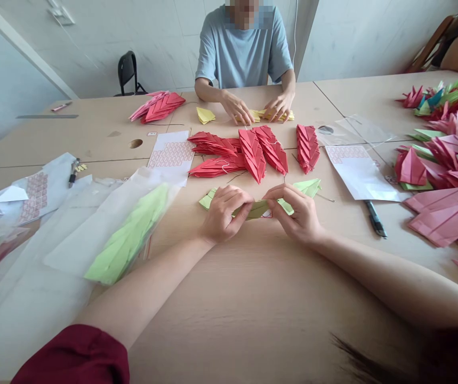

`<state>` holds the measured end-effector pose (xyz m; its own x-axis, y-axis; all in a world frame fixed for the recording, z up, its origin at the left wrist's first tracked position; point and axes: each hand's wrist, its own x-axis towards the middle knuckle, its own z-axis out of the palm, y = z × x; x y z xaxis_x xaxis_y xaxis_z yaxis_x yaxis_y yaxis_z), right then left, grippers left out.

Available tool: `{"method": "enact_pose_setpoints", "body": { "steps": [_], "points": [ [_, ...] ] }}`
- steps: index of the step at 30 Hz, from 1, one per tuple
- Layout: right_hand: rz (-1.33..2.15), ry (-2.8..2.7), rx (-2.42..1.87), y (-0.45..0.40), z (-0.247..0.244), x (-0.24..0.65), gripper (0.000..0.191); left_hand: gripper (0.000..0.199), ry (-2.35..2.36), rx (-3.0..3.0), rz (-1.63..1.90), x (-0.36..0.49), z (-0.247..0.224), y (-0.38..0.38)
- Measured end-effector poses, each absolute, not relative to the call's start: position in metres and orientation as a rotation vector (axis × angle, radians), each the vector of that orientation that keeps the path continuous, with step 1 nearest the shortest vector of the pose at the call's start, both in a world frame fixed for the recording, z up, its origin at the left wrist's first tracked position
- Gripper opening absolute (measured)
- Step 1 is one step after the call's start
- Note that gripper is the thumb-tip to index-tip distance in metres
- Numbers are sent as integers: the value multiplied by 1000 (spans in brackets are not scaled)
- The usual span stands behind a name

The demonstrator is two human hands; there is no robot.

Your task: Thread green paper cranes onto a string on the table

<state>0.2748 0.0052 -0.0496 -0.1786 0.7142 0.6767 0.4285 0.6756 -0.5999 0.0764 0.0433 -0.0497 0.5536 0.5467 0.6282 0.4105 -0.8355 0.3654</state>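
Note:
A folded green paper piece point(258, 209) is pinched between my two hands above the table. My left hand point(227, 212) grips its left end, and my right hand point(294, 213) grips the right end, both with fingers closed. Beneath and behind my hands more green folded paper point(308, 186) shows on the right, with another green paper piece point(208, 198) at the left. Just beyond lie bundles of red folded paper point(251, 154), some with white string. My fingers hide part of the held piece.
A co-worker's hands point(237, 108) touch yellow folded paper point(206, 115) across the table. Green paper in a clear bag point(128, 234) lies left. Right are a label sheet point(346, 168), a pen point(376, 218) and a large heap of pink and red folded paper point(440, 160).

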Motion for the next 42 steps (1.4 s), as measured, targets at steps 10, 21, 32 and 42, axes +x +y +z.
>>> {"method": "enact_pose_setpoints", "body": {
  "steps": [10, 21, 32, 42],
  "points": [
    [376, -1578, -1038, 10, -54, 277, 11, 16, 870, 2496, 1229, 72, -53, 50],
    [520, -1381, -1009, 21, -65, 281, 19, 21, 914, 2395, 1211, 73, -54, 51],
    [624, -1474, -803, 10, -62, 277, 18, 21, 902, 2275, 1212, 75, -62, 56],
    [320, -1748, -795, 5, -52, 275, 14, 16, 909, 2222, 1137, 74, -63, 56]
  ]
}}
